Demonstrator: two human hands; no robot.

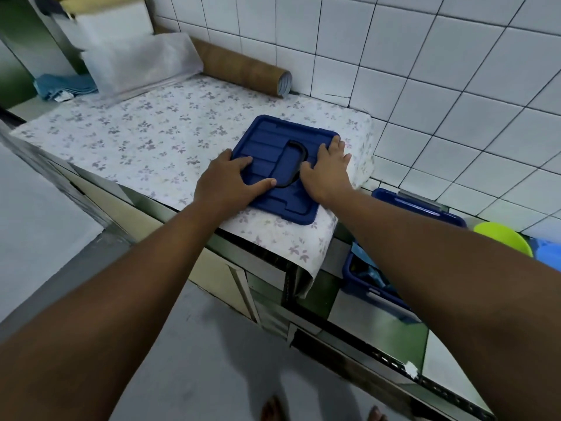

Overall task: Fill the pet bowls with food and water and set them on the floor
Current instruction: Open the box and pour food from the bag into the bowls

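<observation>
Head view, looking down from beside the person: two bare feet (273, 410) stand on the grey floor (212, 360), and both forearms reach forward over the cabinet fronts (218, 278). Floral paper (136, 138) covers the counter and hangs over its near edge.

On the counter's near right corner lies a blue lid (267, 141), flat, with a dark loop handle (305, 151) at its middle. The left hand (226, 180) rests on the lid's left part, fingers straight and spread, forefinger touching the handle. The right hand (326, 171) lies over the lid's right edge, fingers spread and relaxed, thumb beside the handle. The two hands are apart, one on each side of the handle; neither is curled round anything.

To the right, lower than the counter, stands a blue bin (373, 291), partly hidden by the right forearm. Just past it a green bowl (501, 235) sits against the tiled wall (425, 71), with a light blue item (548, 253) touching it.

Farther back a cardboard tube (239, 66) lies along the wall. Left of it are a white padded bag (142, 62) and a folded blue cloth (66, 86).
</observation>
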